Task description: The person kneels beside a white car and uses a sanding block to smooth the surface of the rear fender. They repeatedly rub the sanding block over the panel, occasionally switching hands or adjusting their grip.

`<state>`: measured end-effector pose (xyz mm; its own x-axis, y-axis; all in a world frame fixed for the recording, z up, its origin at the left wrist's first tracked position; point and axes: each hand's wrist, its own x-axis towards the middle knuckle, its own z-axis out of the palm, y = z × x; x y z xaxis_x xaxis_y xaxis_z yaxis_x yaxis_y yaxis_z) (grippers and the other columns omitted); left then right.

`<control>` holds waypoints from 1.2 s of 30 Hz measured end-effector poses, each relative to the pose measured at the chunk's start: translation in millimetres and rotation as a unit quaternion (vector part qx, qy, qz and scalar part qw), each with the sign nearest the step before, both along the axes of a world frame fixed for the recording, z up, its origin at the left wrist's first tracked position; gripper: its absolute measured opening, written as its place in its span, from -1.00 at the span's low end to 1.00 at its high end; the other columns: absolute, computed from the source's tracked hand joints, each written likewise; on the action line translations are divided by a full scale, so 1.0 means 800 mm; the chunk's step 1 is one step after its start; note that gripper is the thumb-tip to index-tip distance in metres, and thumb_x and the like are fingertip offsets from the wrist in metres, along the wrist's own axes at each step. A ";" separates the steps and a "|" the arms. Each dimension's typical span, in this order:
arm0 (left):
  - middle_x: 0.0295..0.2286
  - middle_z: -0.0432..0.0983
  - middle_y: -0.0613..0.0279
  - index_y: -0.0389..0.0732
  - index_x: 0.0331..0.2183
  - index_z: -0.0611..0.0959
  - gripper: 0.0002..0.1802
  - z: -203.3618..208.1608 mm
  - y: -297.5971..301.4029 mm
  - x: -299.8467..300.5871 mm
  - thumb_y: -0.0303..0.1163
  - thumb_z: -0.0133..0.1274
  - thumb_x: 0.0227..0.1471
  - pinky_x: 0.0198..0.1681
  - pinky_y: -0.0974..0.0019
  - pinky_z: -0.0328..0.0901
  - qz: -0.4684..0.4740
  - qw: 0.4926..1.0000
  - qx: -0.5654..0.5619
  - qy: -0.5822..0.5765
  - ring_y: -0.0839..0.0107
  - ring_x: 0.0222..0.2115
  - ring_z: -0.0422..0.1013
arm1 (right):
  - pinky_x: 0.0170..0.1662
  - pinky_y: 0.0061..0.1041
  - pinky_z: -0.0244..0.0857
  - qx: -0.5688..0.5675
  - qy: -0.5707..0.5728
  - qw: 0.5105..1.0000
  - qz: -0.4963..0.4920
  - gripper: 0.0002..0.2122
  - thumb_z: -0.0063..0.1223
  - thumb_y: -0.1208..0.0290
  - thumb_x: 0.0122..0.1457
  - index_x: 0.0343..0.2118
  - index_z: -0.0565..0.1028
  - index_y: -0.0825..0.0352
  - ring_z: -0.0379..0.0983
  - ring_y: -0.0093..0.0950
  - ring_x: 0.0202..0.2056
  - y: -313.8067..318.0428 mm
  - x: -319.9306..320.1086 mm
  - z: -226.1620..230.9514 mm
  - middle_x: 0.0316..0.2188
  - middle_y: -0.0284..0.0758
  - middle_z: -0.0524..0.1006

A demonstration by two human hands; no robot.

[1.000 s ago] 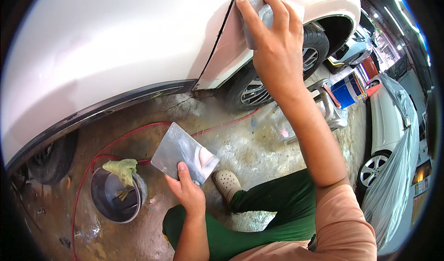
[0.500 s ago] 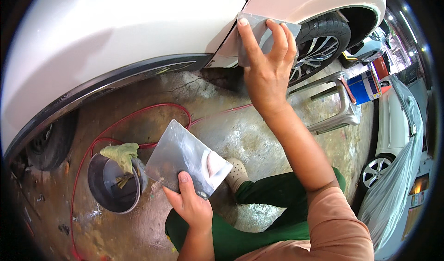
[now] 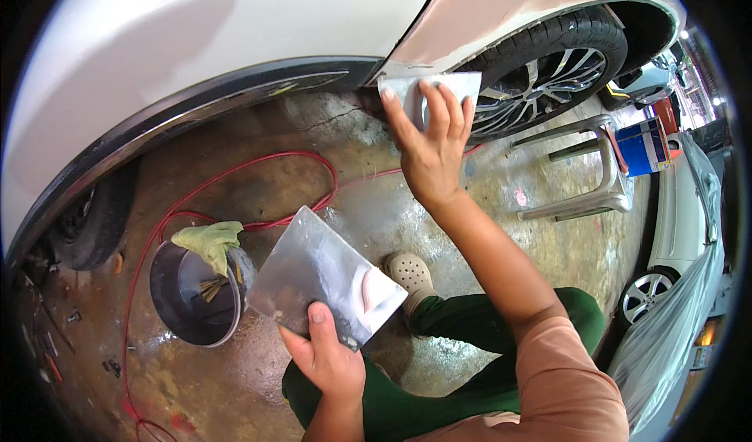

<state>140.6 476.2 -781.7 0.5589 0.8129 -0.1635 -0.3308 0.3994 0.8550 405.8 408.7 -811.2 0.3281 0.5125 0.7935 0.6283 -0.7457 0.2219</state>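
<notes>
Grey and White, Down Low

Grey, flat and smeared, a squarish plate (image 3: pixel 309 258) sits low in my view, pinched at its near edge by the left hand (image 3: pixel 337 370), thumb across the face and fingers hidden beneath. A whitish patch with a pinkish streak covers its right corner.

The right hand (image 3: pixel 433 158) holds a thin, pale grey rectangular sheet (image 3: pixel 409 89), thumb and fingers spread across the near side; what the far side meets I cannot tell. That sheet is at the bottom of the white car's dull pinkish panel (image 3: pixel 462 15), between the dark sill trim (image 3: pixel 235 93) and the black tyre with silver spokes (image 3: pixel 540 93). A soft shadow lies across the glossy white door (image 3: pixel 313 15).

Below, I see a brown, stained concrete floor (image 3: pixel 258 132), shiny in places. A red rubber hose (image 3: pixel 329 177) loops over it behind a round, dark grey bucket (image 3: pixel 174 310), with a yellow-green cloth (image 3: pixel 205 244) draped on the rim.

Farther right are a grey plastic stool (image 3: pixel 611 164) and, right by it, a blue container (image 3: pixel 638 150). Beyond them, a pale car (image 3: pixel 677 215) is partly under translucent plastic sheeting (image 3: pixel 677 317).
</notes>
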 end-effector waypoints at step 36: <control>-0.05 0.49 0.17 -0.26 0.06 0.44 -0.64 -0.041 0.007 0.026 -0.41 0.04 0.26 0.09 0.21 0.30 -0.154 0.969 -0.170 -0.097 0.33 -0.04 0.43 | 0.20 -0.13 0.19 -0.088 -0.191 0.978 -0.009 -0.51 -0.06 0.65 0.14 0.12 0.48 0.03 0.38 -0.23 0.12 -0.070 0.012 0.515 0.05 -0.35 0.49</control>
<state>161.2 481.4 -814.8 0.8138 0.5198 -0.2600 -0.2914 0.7520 0.5912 415.3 352.6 -399.5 0.0365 0.6491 0.7599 0.4616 -0.6853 0.5633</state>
